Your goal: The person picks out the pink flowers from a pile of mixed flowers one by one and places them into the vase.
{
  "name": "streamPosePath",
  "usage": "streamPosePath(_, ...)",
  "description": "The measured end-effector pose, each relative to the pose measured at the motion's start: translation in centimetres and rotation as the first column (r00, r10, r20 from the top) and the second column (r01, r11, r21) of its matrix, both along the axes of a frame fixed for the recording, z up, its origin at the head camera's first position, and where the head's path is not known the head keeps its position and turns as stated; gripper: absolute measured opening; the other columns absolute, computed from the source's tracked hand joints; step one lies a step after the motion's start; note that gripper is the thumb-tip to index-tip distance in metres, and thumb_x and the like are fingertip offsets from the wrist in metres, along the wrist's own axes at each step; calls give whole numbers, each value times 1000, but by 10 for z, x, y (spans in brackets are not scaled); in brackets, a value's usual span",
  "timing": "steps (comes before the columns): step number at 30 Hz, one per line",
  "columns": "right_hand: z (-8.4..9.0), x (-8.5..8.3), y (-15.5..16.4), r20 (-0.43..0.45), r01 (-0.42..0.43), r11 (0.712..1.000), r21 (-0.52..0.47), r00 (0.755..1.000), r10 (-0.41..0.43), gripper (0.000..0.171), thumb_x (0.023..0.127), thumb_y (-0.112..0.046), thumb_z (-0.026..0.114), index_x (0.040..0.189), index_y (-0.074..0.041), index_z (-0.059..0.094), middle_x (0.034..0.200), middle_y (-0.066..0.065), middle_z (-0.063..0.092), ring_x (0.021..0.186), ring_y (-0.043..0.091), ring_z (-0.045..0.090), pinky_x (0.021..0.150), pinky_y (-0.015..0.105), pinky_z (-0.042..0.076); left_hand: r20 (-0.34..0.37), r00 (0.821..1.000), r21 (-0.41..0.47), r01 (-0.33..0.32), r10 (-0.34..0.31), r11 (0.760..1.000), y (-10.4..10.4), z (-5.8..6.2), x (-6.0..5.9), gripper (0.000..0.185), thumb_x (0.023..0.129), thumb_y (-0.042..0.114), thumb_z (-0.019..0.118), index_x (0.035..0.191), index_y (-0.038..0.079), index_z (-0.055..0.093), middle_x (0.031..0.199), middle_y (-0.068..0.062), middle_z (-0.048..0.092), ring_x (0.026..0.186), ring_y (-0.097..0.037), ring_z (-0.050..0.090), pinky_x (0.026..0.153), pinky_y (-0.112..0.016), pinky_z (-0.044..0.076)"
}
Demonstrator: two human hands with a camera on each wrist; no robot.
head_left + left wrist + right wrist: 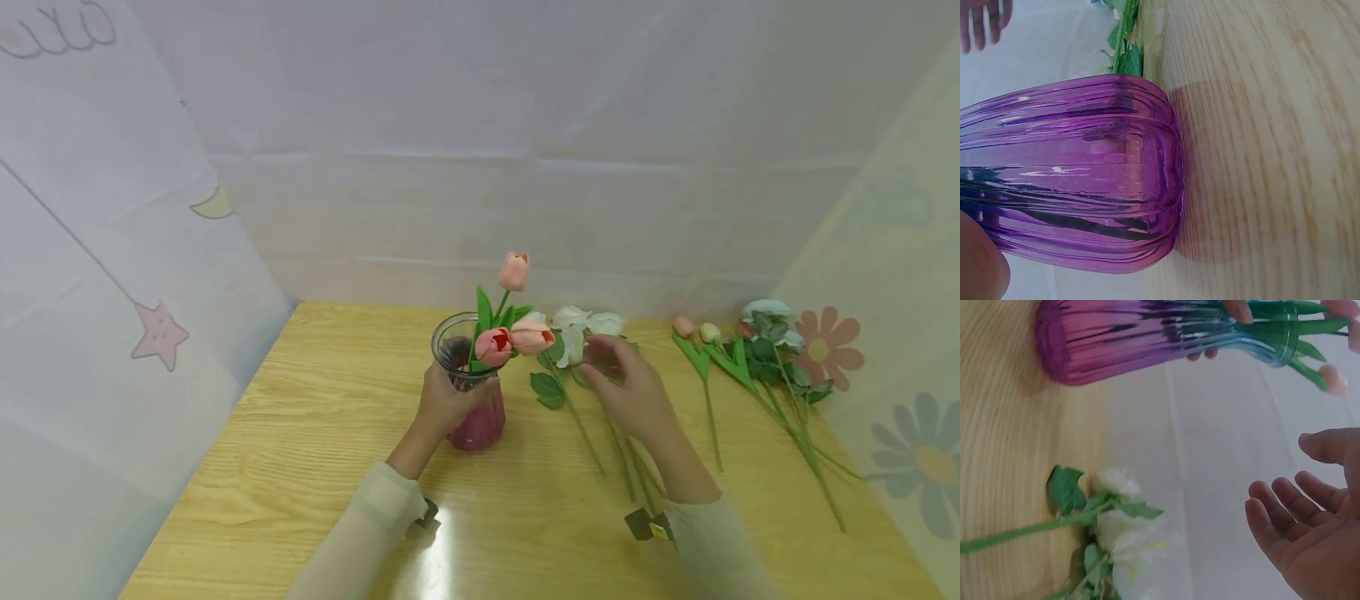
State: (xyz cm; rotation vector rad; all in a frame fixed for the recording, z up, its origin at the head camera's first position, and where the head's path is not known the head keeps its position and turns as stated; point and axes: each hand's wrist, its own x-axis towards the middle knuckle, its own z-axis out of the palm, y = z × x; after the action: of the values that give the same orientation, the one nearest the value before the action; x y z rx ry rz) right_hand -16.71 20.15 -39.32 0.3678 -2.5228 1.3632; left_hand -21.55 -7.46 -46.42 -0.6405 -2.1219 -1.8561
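A ribbed glass vase, purple below and bluish at the neck, stands upright on the table. My left hand grips it round the neck. Three pink tulips lean out of its mouth, among them a tulip that rises highest; their stems show through the glass in the right wrist view. To the right of the vase, my right hand is raised with loosely bent fingers and holds nothing. White roses with green leaves lie on the table below and behind that hand, partly hidden by it in the head view.
On the right side of the wooden table lie more flowers: a pink tulip, a pale yellow tulip and a leafy bunch with pale blue blooms. Printed cloth walls border the table at the back and both sides.
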Motion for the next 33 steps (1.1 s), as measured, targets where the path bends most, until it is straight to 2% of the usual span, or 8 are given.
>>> streamPosePath(5,-12,2,22,32,40,997,70,999,-42,45,101,-21,63,138,0,52,129,18,62,118,33,61,99,30,52,-36,999,-4,6,-6,1000,0,-1,-1,59,80,11,79,131,-1,52,120,-18,66,111,-31,65,97,-39,56)
streamPosePath(8,-18,3,34,53,59,993,103,996,-65,48,102,-24,63,141,0,50,132,17,61,118,34,60,99,37,53,-50,999,-7,4,-4,1000,1,-1,-1,60,80,12,79,131,-1,52,119,-19,67,111,-31,65,97,-38,57)
streamPosePath(9,-20,3,38,56,62,992,110,996,-69,49,102,-24,62,142,0,49,133,19,60,118,35,60,98,40,53,-50,999,-8,2,-3,1000,1,-1,-1,60,79,12,79,131,-1,52,119,-18,67,111,-30,65,97,-38,56)
streamPosePath(13,-28,5,55,66,71,988,140,995,-81,51,102,-22,61,143,3,46,134,22,58,117,39,60,96,39,54,-31,1000,-4,-5,5,1000,1,0,1,60,79,13,79,131,-1,53,118,-18,67,110,-28,65,96,-39,56)
streamPosePath(17,-35,7,73,103,70,982,177,991,-89,53,103,-21,59,146,5,42,136,26,55,117,43,58,96,51,53,-10,1000,7,5,-5,1000,1,1,2,59,80,12,79,131,-1,53,118,-19,67,109,-29,65,96,-41,57)
streamPosePath(21,-40,10,90,179,83,969,235,976,-127,59,105,-31,54,150,4,37,141,29,50,121,48,56,96,61,50,-14,1000,-3,-1,1,1000,0,2,2,59,80,13,79,131,-1,53,118,-18,67,109,-29,65,96,-43,56)
streamPosePath(26,-46,10,108,234,90,942,323,957,-171,65,105,-37,53,150,5,34,141,35,46,122,53,53,92,63,52,-25,1000,-19,-12,12,1000,0,0,1,61,79,19,79,131,0,53,119,-17,67,110,-29,65,97,-42,56)
streamPosePath(33,-59,7,136,307,90,906,414,923,-232,73,105,-40,50,151,11,28,143,41,40,122,58,50,88,67,50,-35,999,-6,10,-10,1000,0,-2,-1,62,80,20,79,132,-1,51,120,-18,66,111,-30,65,97,-40,56)
